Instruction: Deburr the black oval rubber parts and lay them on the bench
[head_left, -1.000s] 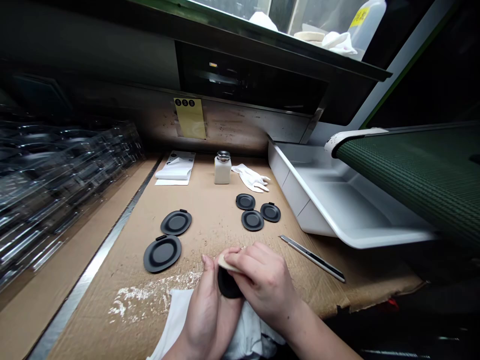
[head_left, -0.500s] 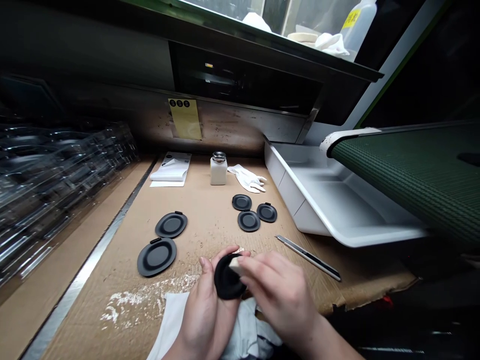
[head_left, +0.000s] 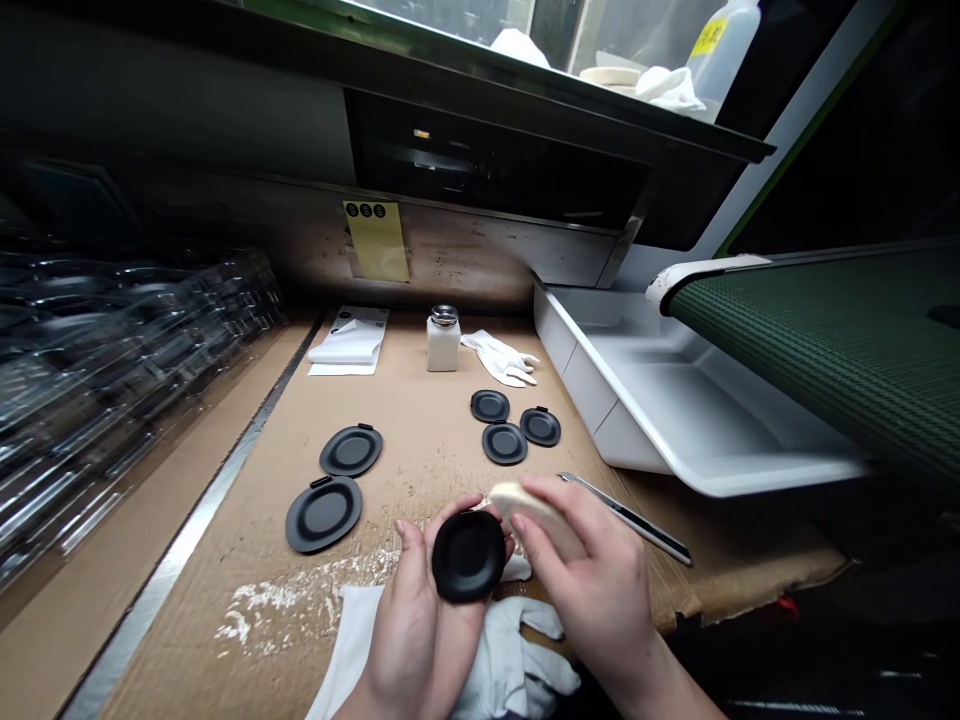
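Observation:
My left hand (head_left: 416,610) cradles a black oval plastic cover (head_left: 469,557), its shallow dished face turned up toward me. The fingers hold it from beneath and along its rim. In my right hand (head_left: 600,580) is a cream-coloured flat pad (head_left: 541,520), pinched between thumb and fingers just right of the cover. Part of the pad is hidden by the fingers. Under my hands lies a white cloth glove (head_left: 517,665). Left of them, two more dark covers, a nearer one (head_left: 324,515) and a farther one (head_left: 351,451), rest on the cardboard. Several similar covers, including this one (head_left: 504,443), sit ahead.
A utility knife (head_left: 630,518) lies to the right, beside a white tray (head_left: 600,395). A pump-top bottle (head_left: 443,342), another white glove (head_left: 501,357) and a paper pad (head_left: 349,345) stand or lie at the back. Clear plastic trays (head_left: 135,370) are stacked left; a green conveyor belt (head_left: 832,330) is at right.
My right hand has moved the cream pad off the black cover to the right, so the cover's whole face shows. The view has shifted slightly.

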